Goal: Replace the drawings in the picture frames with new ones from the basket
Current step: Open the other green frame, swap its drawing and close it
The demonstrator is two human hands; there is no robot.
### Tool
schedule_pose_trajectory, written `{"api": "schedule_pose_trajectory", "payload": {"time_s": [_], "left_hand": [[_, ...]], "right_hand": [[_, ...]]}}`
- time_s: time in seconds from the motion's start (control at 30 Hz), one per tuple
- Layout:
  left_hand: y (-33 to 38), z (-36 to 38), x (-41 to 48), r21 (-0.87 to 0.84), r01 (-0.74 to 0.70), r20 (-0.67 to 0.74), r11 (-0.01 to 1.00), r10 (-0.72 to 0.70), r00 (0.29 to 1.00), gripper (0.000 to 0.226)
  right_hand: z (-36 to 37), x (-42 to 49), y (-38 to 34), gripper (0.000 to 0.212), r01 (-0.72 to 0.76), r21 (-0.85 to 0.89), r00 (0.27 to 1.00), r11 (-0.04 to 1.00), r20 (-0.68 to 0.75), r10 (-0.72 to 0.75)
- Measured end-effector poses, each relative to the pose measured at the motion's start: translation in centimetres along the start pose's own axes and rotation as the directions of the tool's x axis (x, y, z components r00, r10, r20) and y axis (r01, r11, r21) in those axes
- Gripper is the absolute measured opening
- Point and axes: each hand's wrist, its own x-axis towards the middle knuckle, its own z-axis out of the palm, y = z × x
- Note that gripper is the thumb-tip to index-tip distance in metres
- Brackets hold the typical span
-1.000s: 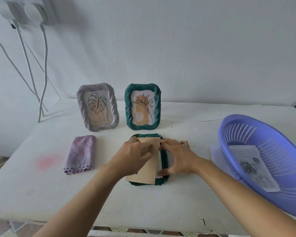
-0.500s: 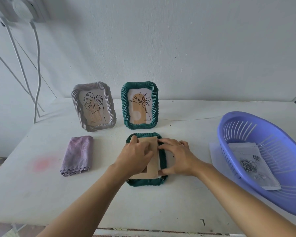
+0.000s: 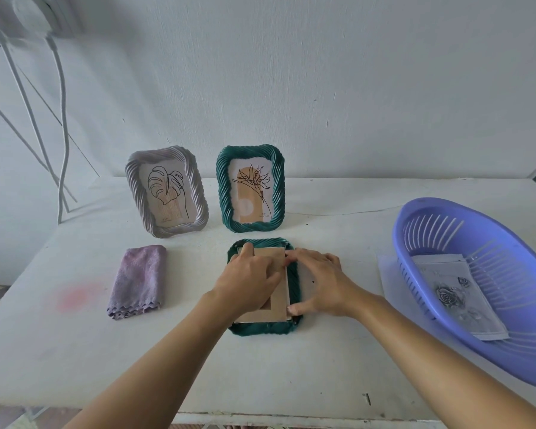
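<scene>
Cardboard backing (image 3: 278,294) lies lengthwise away from the person on the face-down green frame (image 3: 263,329), left hand (image 3: 248,281) pressing it flat, right hand (image 3: 319,280) spread along the frame's right rim, basket (image 3: 523,366) farther right.

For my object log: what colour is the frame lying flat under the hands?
The frame is dark green with twisted ridges; head view shows it best.

The backing board (image 3: 274,260), askew before, now lies squared inside the face-down frame (image 3: 262,329); seemingly seated flat.
</scene>
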Motion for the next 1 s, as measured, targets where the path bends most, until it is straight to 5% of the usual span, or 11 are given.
{"api": "schedule_pose_trajectory", "payload": {"time_s": [0.73, 1.0], "left_hand": [[-1.8, 0.4, 0.4, -0.016, -0.029, -0.037, 0.999, 0.029, 0.999, 0.035], [-8.6, 0.6, -5.2, 0.007, -0.123, -0.070, 0.992, 0.123, 0.990, 0.075]], "right_hand": [[-0.2, -0.1, -0.1, 0.073, 0.002, -0.027, 0.999, 1.000, 0.045, 0.000], [0.7, -0.1, 0.4, 0.066, 0.008, 0.018, 0.998, 1.000, -0.057, -0.007]]}}
